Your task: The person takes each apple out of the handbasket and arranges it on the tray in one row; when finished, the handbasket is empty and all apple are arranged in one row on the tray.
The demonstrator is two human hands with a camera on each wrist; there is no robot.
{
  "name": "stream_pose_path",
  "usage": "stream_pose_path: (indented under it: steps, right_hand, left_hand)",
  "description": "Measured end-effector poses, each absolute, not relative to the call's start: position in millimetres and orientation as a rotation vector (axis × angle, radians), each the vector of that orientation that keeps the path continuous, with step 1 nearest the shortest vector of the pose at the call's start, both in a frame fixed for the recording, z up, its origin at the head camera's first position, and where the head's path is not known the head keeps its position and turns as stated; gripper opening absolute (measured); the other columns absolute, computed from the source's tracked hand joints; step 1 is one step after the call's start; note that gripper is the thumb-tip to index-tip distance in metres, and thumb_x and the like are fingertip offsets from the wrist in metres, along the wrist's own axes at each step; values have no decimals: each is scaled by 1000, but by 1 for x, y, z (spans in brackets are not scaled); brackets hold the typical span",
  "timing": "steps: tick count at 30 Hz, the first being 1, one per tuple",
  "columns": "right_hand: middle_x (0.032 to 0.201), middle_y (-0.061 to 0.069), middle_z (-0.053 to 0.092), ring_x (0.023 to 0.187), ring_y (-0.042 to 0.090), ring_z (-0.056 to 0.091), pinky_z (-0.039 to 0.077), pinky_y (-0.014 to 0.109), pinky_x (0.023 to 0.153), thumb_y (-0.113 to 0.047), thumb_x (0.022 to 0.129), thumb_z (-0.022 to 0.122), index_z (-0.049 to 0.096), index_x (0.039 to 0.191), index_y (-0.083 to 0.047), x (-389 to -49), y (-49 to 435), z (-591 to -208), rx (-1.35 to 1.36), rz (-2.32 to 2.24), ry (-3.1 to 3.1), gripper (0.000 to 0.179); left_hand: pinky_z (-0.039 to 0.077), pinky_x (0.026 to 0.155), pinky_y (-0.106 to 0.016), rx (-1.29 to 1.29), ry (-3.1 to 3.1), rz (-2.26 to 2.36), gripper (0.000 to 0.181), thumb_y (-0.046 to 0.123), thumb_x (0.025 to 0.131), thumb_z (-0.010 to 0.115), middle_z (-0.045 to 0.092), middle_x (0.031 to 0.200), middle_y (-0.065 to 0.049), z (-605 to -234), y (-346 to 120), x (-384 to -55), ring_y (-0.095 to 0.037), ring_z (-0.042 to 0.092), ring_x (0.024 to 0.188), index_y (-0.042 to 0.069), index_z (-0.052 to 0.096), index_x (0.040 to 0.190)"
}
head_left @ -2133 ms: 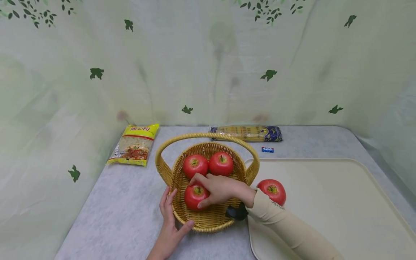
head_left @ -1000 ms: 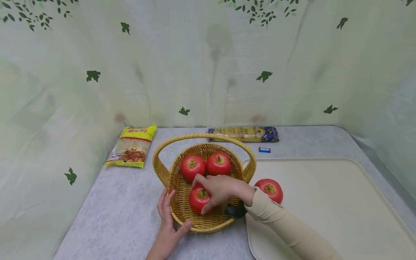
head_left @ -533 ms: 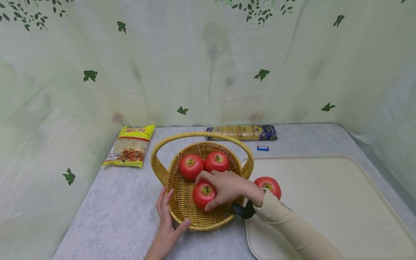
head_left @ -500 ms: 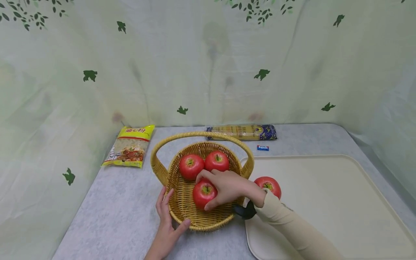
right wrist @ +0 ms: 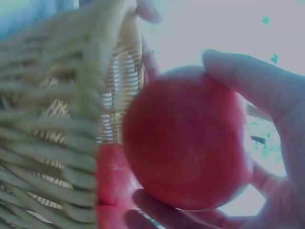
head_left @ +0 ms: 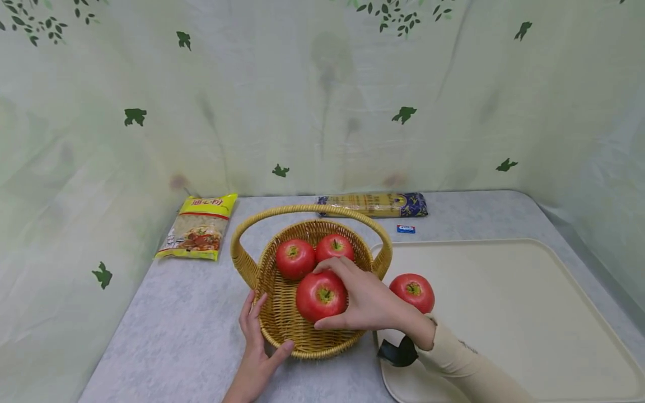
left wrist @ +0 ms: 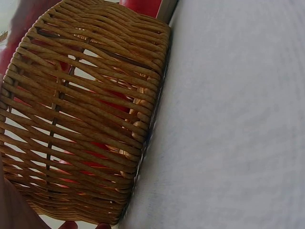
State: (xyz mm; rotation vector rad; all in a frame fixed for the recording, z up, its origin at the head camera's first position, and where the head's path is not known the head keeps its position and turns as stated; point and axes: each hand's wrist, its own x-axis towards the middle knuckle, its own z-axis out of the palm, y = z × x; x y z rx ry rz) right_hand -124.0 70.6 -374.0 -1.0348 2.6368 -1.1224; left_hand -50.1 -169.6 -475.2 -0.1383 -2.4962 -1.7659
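Note:
In the head view, my right hand (head_left: 370, 299) grips a red apple (head_left: 321, 295) between thumb and fingers above the near part of a wicker basket (head_left: 307, 351). The right wrist view shows this apple (right wrist: 186, 138) close up, level with the basket's rim. Two more red apples, one at the left (head_left: 295, 259) and one at the right (head_left: 335, 247), lie at the back of the basket. My left hand (head_left: 256, 358) holds the basket's left front rim, its thumb and fingers spread along it. Another apple (head_left: 413, 292) sits on the beige tray (head_left: 504, 313), right of the basket.
The basket's tall arched handle (head_left: 312, 208) stands upright over it. A yellow food bag (head_left: 199, 226) lies at the back left. A long pack of noodles (head_left: 373, 205) and a small blue packet (head_left: 406, 229) lie behind the basket and tray. A patterned curtain (head_left: 322, 101) surrounds the table.
My right hand has shifted the near apple rightward in the basket, then raised it toward the camera. The left hand has stayed at the rim. The view has drifted slightly.

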Motion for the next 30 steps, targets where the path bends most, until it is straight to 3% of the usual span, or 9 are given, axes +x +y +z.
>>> stream_pose_path:
  steps: [8, 20, 26, 30]
  right_hand:
    - [125, -15, 44, 112, 8, 47, 49, 34, 82, -47, 70, 81, 41, 128, -34, -105, 86, -375, -983, -1465, 2600, 72]
    - [132, 1, 45, 119, 23, 42, 51, 38, 81, -20, 66, 88, 44, 130, -16, -85, 118, -381, -1079, -1832, 2588, 78]
    - [128, 11, 47, 114, 24, 48, 52, 32, 77, 1, 57, 88, 44, 131, -2, -80, 141, -383, -1045, -2007, 2641, 86]
    - [128, 11, 47, 110, 21, 50, 49, 24, 79, 11, 55, 83, 40, 131, 4, -78, 159, -386, -903, -2073, 2758, 87]
  left_hand:
    - [13, 100, -61, -145, -2478, -1764, 88, 13, 85, 69, -14, 150, 9, -475, -168, -51, -28, -6, 137, 19, 11, 151]
    - [12, 99, -65, -173, -2472, -1761, 87, 13, 84, 69, -14, 151, 3, -473, -170, -49, -32, -7, 136, 20, 12, 150]
    - [11, 98, -66, -196, -2461, -1758, 89, 11, 83, 70, -14, 151, 2, -473, -170, -49, -33, -8, 136, 20, 12, 151]
    - [10, 98, -66, -192, -2463, -1764, 89, 11, 83, 70, -14, 151, 3, -474, -170, -49, -33, -8, 136, 19, 12, 151]
